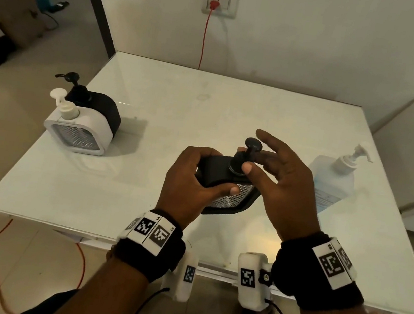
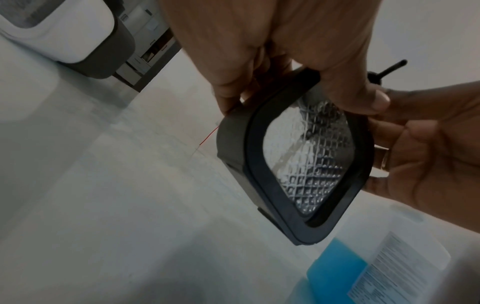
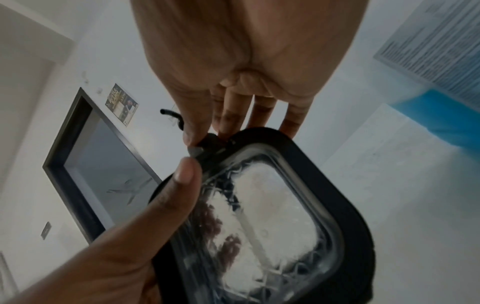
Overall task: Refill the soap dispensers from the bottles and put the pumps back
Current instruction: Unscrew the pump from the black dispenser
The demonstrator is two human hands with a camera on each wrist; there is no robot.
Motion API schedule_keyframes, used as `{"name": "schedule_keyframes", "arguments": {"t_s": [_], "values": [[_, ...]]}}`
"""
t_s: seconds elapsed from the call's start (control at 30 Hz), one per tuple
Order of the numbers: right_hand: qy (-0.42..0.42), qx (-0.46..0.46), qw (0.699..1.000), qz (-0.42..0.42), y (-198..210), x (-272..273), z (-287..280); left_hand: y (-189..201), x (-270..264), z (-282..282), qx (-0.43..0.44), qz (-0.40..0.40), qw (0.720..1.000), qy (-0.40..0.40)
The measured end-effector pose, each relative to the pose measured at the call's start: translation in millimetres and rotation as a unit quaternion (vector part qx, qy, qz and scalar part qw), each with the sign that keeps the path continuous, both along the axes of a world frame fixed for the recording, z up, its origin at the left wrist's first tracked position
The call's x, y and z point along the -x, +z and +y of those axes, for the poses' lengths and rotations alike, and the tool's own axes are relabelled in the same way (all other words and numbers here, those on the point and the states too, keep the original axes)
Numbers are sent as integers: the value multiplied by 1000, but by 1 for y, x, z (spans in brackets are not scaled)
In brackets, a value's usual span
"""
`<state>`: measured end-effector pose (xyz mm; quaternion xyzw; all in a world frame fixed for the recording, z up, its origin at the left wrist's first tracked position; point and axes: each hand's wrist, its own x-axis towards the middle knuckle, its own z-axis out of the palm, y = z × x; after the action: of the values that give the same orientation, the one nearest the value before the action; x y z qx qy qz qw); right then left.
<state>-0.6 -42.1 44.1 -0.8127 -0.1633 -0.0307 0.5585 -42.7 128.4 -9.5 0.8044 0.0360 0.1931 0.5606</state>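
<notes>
Dispenser (image 1: 220,177) gripped by left hand (image 1: 187,180); right hand (image 1: 279,182) seemingly pinching pump (image 1: 243,161)

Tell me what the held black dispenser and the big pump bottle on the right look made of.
Black dispenser: apparently matte black plastic shell, with a clear window embossed in a diamond grid. Pump bottle: seemingly translucent plastic, blue liquid showing through, white plastic pump, printed paper-like label.

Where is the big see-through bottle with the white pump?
In the head view, the bottle stands on the table's right side, just beyond the right hand.
</notes>
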Motion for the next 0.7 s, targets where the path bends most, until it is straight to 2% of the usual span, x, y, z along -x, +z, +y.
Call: {"name": "schedule_keyframes", "arguments": {"t_s": [0.17,0.33,0.5,0.7], "values": [[-41,18,999,-8,0,3,6,1,1,-1,-7,-7,1000,-5],[-23,-18,1000,6,1,2,0,0,0,0,-10,-10,1000,3],[-53,47,997,15,-3,4,6,1,2,-4,-4,-2,1000,-18],[-14,-38,999,33,0,1,-2,1,0,0,4,-11,1000,3]]}}
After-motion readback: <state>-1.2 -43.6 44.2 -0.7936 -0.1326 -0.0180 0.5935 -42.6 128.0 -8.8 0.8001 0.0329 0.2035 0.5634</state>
